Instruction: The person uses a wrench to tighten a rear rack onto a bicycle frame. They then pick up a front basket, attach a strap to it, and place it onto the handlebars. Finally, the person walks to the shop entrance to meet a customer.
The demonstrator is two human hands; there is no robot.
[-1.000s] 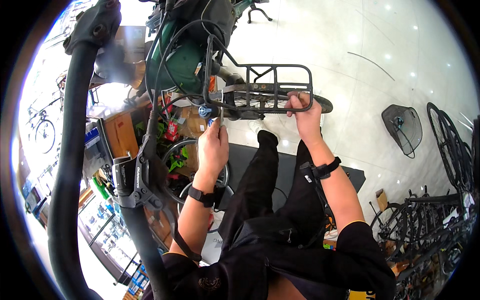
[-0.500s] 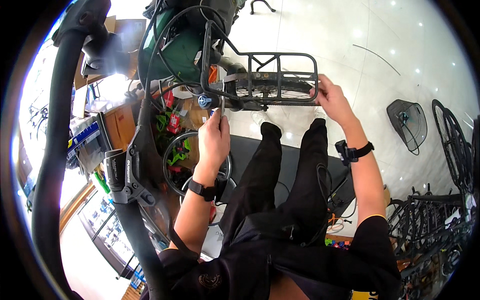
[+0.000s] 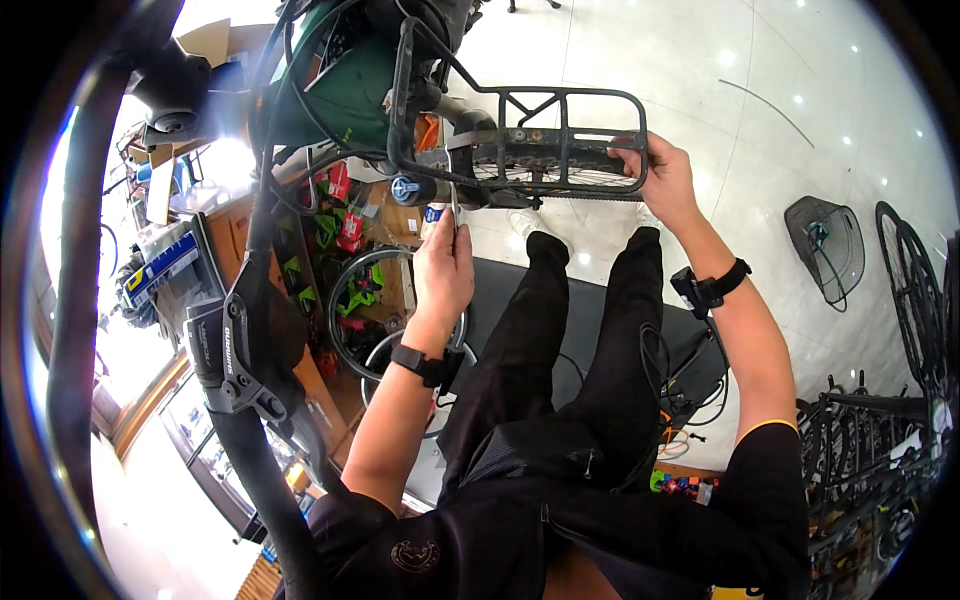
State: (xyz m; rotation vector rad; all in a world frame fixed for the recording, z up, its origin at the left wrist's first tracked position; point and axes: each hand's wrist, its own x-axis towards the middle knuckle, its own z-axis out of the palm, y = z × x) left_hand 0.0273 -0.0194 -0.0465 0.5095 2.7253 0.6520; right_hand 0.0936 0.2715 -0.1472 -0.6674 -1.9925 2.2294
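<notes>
A black front rack (image 3: pixel 560 95) of metal tubing extends over the bicycle's front wheel (image 3: pixel 590 157). My left hand (image 3: pixel 443 268) is closed around a slim silver wrench (image 3: pixel 454 193), held upright by the rack's left end next to the blue-capped fork top (image 3: pixel 405 190). Where the wrench's upper tip meets the bike is hard to make out. At the opposite end, my right hand (image 3: pixel 668 183) is closed on the rack's right end, its thumb and fingers around the tube; some fingertips are hidden behind it.
A handlebar with a brake lever (image 3: pixel 245 345) rises close on the left. Beyond it are a workbench (image 3: pixel 225 185) and a loose wheel (image 3: pixel 345 335). A wire basket (image 3: pixel 825 250) lies on the floor to the right, near several parked bicycles (image 3: pixel 870 440). A dark mat (image 3: pixel 490 300) lies beneath my legs.
My right hand has moved from beside the rack's right end to a grip on it. The left hand keeps the wrench at the rack's left end. My view has shifted slightly.
</notes>
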